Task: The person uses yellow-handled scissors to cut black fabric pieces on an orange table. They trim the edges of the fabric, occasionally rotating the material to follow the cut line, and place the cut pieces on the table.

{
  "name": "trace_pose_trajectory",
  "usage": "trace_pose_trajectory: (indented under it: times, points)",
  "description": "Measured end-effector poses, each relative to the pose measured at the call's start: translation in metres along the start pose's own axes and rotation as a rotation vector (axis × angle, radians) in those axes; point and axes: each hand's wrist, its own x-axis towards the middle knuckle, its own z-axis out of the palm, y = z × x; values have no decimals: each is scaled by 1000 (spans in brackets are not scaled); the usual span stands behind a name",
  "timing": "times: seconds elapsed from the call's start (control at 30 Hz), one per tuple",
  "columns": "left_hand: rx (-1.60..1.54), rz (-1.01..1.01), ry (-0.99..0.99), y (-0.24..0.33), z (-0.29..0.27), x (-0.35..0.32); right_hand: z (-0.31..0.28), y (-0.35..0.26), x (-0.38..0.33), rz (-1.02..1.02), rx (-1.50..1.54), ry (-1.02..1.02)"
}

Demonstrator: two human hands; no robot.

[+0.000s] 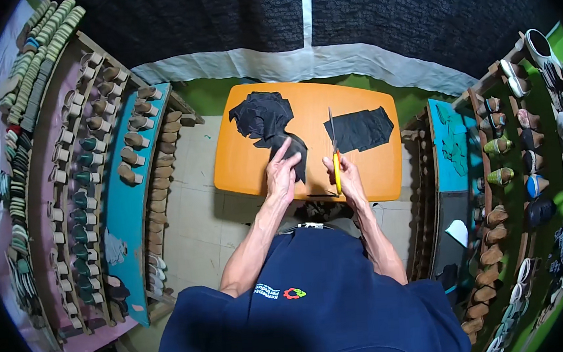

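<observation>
My left hand (282,173) holds a black cut piece of sheet material (297,153) over the near edge of an orange table (309,104). My right hand (346,179) grips scissors (335,150) with a yellow handle, blades pointing away from me and standing upright beside the piece. A heap of black cut pieces (262,116) lies at the table's far left. A larger black sheet (359,130) lies flat at the right, just past the scissor blades.
Racks of shoe lasts and soles (90,184) line the left side. Shelves with shoes and heels (513,177) stand at the right. A dark patterned cloth (308,15) hangs behind the table. Pale tiled floor (199,215) shows at left of my arm.
</observation>
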Motion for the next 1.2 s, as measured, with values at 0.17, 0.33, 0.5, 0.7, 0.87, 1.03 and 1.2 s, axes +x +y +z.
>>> trace_pose_trajectory:
  times: [0.17,0.33,0.5,0.7,0.87,1.03,1.2]
  points:
    - [-141,145,33,22,29,15,4,35,-25,-17,-191,-133]
    - [-58,364,31,19,45,21,8,49,-52,-98,-338,-243]
    - [-41,386,17,17,57,10,17,34,-43,-188,-415,-212]
    - [-63,378,1,1,40,5,28,10,-39,-72,-331,-214]
    - [-49,349,35,-3,39,0,28,18,-35,-52,-294,-230]
    - [-176,304,73,-9,32,2,30,29,-31,172,10,-298]
    - [-252,200,196,-16,21,6,31,41,-28,342,145,-345]
